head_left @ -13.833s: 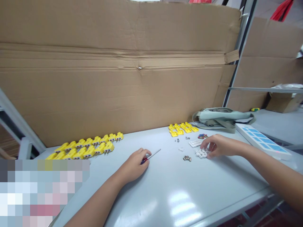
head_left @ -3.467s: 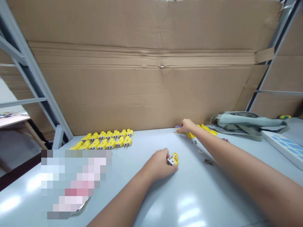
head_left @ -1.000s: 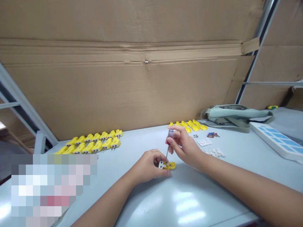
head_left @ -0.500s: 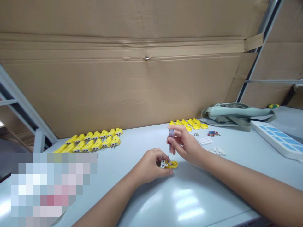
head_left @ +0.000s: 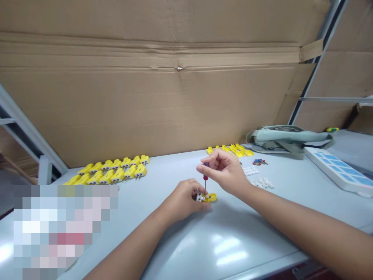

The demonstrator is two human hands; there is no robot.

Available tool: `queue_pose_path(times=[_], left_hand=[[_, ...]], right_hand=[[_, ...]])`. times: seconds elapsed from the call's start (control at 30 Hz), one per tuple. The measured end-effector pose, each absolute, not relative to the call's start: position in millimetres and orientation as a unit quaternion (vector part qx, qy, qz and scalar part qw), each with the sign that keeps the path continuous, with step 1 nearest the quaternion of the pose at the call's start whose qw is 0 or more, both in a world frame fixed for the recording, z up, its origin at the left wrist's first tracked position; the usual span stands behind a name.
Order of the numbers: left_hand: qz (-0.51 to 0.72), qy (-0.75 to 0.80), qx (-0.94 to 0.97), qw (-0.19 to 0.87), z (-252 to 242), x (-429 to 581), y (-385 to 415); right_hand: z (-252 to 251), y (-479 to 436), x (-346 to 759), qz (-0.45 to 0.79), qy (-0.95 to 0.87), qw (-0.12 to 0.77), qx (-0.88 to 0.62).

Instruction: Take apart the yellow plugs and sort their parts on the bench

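Observation:
My left hand [head_left: 185,200] is closed around a yellow plug shell [head_left: 213,197], pressing it against the table. At the shell's left end sits a white insert [head_left: 199,197] with dark holes, partly covered by my fingers. An upright screwdriver [head_left: 205,177] has its tip down in the shell, beside my left fingertips; the tip itself is hard to make out. My right hand [head_left: 229,173] has thumb and fingers around the top of the screwdriver's dark red-purple handle.
Two rows of yellow plugs [head_left: 106,176] stand at the back left. Beyond my right hand lie yellow shell halves [head_left: 239,153], coloured screw-like pieces [head_left: 260,161] and white inserts [head_left: 262,183]. A pale green bag [head_left: 288,138] and a blue-and-white organizer box [head_left: 338,171] are farther right.
My right-hand fingers have shifted from around the handle's side to its top and opened wider. The screwdriver stays upright in the shell. My left hand keeps its hold; the view has moved slightly.

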State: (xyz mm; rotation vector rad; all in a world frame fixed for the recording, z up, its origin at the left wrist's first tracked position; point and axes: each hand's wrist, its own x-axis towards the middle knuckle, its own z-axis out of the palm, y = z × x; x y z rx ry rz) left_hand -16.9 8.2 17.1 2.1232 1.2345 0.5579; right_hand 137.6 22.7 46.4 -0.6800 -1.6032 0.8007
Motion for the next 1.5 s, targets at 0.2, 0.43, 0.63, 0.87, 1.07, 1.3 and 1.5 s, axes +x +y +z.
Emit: queue_pose_path(times=[0.2,0.43,0.63,0.87,1.07,1.3,1.5], left_hand=[[0.199,0.457,0.809,0.310,19.5,-18.3,12.1],[0.202,0.435,0.815,0.325,19.5,-21.6,14.5],[0.215,0.445,0.804,0.332,21.5,-21.5,10.4],[0.215,0.443,0.804,0.333,20.9,-22.2,11.3],[0.216,0.447,0.802,0.331,19.6,-22.4,11.2],[0.224,0.448,0.801,0.328,17.0,-22.9,10.9],[0.223,0.456,0.794,0.334,16.7,-23.2,10.9]], right_hand=[[39.9,41.6,148.2,0.530,-0.620,0.528,-0.236],[35.9,49.1,155.8,0.672,-0.578,0.440,-0.143],[35.6,38.3,150.2,0.653,-0.555,0.479,-0.189],[32.3,39.4,153.8,0.627,-0.599,0.456,-0.200],[29.0,37.3,152.4,0.668,-0.582,0.433,-0.167],[22.0,37.9,150.5,0.651,-0.578,0.463,-0.164],[20.2,38.4,151.0,0.629,-0.643,0.395,-0.188]])
